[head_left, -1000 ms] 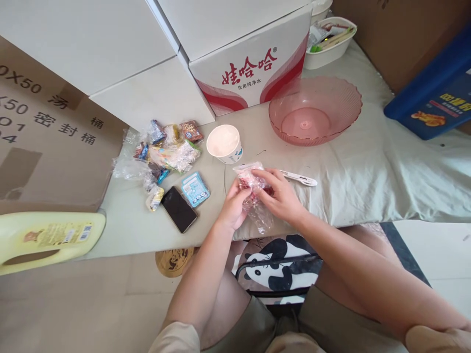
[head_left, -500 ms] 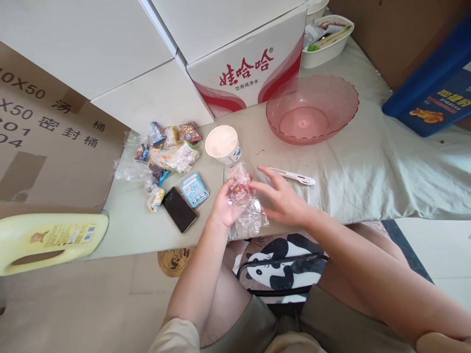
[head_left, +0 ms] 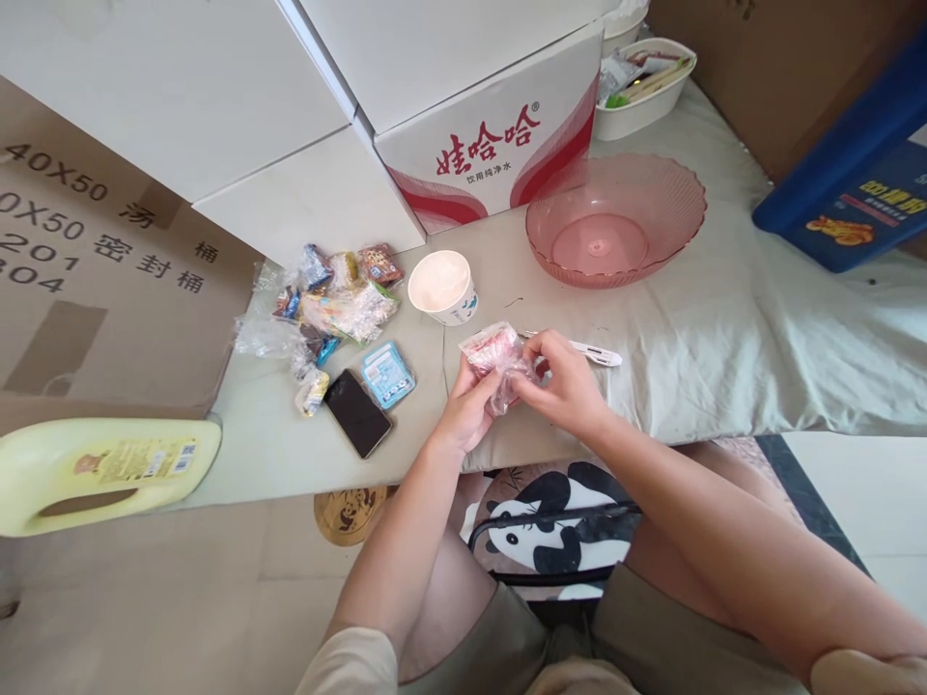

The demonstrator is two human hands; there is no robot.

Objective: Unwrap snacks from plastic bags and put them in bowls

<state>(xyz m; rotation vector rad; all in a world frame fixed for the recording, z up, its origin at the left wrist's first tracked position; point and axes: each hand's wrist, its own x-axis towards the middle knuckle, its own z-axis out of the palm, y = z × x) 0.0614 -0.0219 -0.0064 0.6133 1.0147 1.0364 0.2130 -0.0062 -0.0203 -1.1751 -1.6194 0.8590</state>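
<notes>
My left hand [head_left: 469, 405] is closed around a small red-and-white packet [head_left: 489, 349] in clear plastic wrap. What is inside the packet I cannot make out. My right hand [head_left: 563, 381] pinches the loose end of the clear plastic wrap [head_left: 513, 379] from the right side. Just beyond the packet stands a white paper cup [head_left: 441, 288]. A white utility knife [head_left: 590, 353] lies behind my right hand, its left end partly hidden. Left of my hands are a black phone [head_left: 357, 413] and a light blue flat packet [head_left: 389, 375].
Several wrapped snacks [head_left: 348, 309] lie in a heap at the left. A pink ribbed bowl [head_left: 615, 217] sits at the right, before a white-and-red carton [head_left: 499, 154]. A yellow jug [head_left: 108, 473] stands at the left edge, a blue container [head_left: 847, 193] at the right.
My right hand has moved in from spread fingers to a pinch on the plastic wrap. The packet has turned in my left hand, and its wrap is now gathered toward the right.
</notes>
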